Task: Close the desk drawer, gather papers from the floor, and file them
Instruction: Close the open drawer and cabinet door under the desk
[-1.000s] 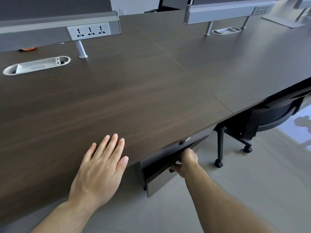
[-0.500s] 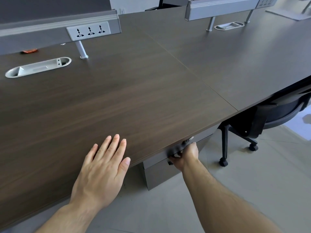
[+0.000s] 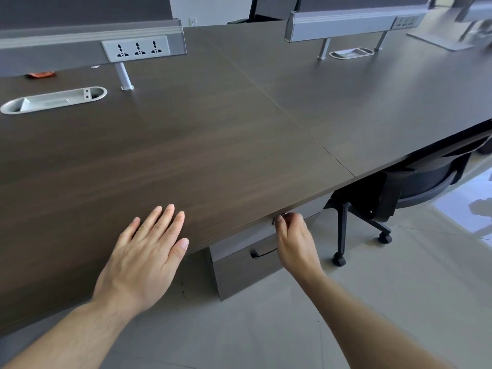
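Note:
The grey drawer unit (image 3: 239,270) hangs under the front edge of the dark wooden desk (image 3: 186,155), and its drawer front sits flush, shut. A black handle (image 3: 262,253) shows on the lower front. My right hand (image 3: 294,241) is up at the top of the unit, fingertips pinched around a small silver lock or key (image 3: 285,215) just under the desk edge. My left hand (image 3: 149,254) lies flat on the desk top, fingers spread, holding nothing. No papers are visible on the floor.
A black office chair (image 3: 394,198) on castors stands under the neighbouring desk to the right. Grey floor tiles (image 3: 266,328) run beneath me. A socket strip (image 3: 136,48), a cable tray (image 3: 53,99) and a small orange item (image 3: 40,74) sit at the desk's back.
The drawer was pushed from part open to fully shut. My right hand then left the handle and rose to the lock at the top of the unit. My left hand stayed put.

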A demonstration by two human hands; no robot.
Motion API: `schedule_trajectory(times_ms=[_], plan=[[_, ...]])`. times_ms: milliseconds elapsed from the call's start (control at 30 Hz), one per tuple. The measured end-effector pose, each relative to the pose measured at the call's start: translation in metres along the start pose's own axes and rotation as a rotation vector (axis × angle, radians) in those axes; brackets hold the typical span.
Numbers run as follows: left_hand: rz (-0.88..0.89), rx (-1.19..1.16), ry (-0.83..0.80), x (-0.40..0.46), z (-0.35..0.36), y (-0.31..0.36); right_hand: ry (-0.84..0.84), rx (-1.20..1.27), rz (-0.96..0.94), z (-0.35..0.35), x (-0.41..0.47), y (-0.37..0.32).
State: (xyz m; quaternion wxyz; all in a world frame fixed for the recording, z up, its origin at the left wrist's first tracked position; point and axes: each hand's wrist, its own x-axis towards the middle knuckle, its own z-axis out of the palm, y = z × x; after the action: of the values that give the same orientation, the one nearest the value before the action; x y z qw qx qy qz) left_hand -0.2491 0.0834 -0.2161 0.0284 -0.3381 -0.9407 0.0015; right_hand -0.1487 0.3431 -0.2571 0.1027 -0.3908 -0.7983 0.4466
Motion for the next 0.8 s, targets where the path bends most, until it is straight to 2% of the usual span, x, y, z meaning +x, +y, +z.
schedule_trajectory(times_ms=[233, 400, 567, 667, 800], plan=[[-0.004, 0.004, 0.017, 0.000, 0.001, 0.001, 0.057, -0.115, -0.126, 0.005, 0.011, 0.006], [0.000, 0.007, 0.010, 0.000, 0.000, 0.001, 0.008, -0.122, -0.119, 0.011, 0.017, 0.011], [0.009, 0.013, 0.004, 0.001, 0.000, 0.001, -0.032, -0.028, -0.101, 0.003, 0.017, 0.011], [0.005, 0.009, 0.006, 0.001, 0.000, 0.001, 0.007, -0.135, -0.191, 0.002, 0.019, 0.015], [0.010, 0.006, 0.005, 0.001, 0.000, 0.000, 0.163, -0.377, -0.371, 0.010, 0.025, 0.029]])
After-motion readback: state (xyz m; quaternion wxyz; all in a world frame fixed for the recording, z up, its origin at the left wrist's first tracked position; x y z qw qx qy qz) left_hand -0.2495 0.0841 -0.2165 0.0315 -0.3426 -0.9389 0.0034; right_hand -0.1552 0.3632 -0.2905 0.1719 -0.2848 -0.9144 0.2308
